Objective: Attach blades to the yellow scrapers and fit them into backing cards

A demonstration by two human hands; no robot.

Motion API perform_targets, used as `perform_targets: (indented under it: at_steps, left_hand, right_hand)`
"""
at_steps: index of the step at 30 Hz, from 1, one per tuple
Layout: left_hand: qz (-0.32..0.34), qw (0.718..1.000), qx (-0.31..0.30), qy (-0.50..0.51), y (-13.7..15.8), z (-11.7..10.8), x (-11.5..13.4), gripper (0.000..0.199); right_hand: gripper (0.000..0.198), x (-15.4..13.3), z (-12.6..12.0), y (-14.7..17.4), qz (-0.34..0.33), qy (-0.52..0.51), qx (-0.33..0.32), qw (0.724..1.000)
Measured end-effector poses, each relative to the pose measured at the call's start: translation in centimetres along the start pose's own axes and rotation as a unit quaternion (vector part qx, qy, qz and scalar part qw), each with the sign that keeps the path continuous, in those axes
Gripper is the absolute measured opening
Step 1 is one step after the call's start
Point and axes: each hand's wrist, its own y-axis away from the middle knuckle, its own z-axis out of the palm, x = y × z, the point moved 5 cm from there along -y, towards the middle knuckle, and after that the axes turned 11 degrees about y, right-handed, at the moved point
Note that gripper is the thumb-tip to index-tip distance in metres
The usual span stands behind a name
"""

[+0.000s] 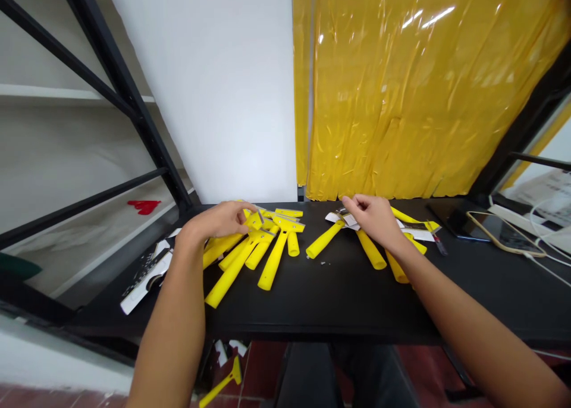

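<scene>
My left hand (223, 219) reaches over a heap of yellow scrapers (275, 258) in the middle of the black table. Its thumb and fingers close at the head of one yellow scraper (255, 221), among several others with handles pointing towards me. My right hand (373, 217) is over a second, looser group of yellow scrapers (325, 239) to the right. Its fingers are curled together beside the scraper heads and some white pieces; whatever sits between them is hidden. Small screws or bits (323, 263) lie on the table between the two groups.
White-and-black blade packaging (149, 280) lies at the left table edge. To the right are a small dark-tipped screwdriver-like tool (439, 241), a phone or tablet (459, 222) and white cables (546, 241). One yellow scraper (223, 385) is below on the red tiles. Black shelf posts (154, 140) stand left.
</scene>
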Motion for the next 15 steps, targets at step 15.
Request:
perform_targets:
  at_steps: [15]
  left_hand:
    - [0.287,0.83,0.247,0.409,1.7,5.3,16.3,0.057]
  right_hand:
    - [0.045,-4.7,3.1,3.1,-0.082,-0.289,-0.165,0.939]
